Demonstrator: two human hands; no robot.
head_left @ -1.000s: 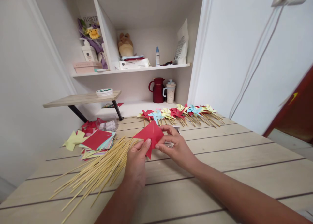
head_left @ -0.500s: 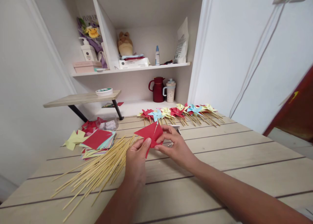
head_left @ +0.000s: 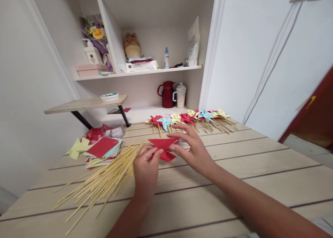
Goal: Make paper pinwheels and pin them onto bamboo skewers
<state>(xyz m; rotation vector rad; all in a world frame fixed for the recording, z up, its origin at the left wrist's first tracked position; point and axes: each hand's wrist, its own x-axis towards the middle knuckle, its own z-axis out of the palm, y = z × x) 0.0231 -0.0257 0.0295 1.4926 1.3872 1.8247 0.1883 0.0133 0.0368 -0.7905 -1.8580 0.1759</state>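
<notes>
A cut piece of red paper (head_left: 162, 144), partly folded like a pinwheel, is held above the table in front of me. My left hand (head_left: 148, 163) pinches it between thumb and fingers near its lower left. Close by on the right, my right hand (head_left: 191, 147) has its fingers spread apart, with the thumb tip at the paper's right edge; whether it touches is unclear. Thin wooden sticks (head_left: 104, 182) lie in a loose fan to the left of my left hand. Behind the hands, finished paper pinwheels (head_left: 187, 118) on sticks lie in a row.
A stack of coloured paper squares (head_left: 104, 147) sits at the left, beside a yellow paper pinwheel (head_left: 77, 147) and a clear box (head_left: 117, 131). A small raised wooden shelf (head_left: 85, 104) stands behind them. A red jug (head_left: 168, 95) and a cup (head_left: 180, 96) stand at the back.
The red paper has turned, its long edge now lying nearly level on top. My right hand's fingers have opened away from the paper, while my left hand keeps its pinch.
</notes>
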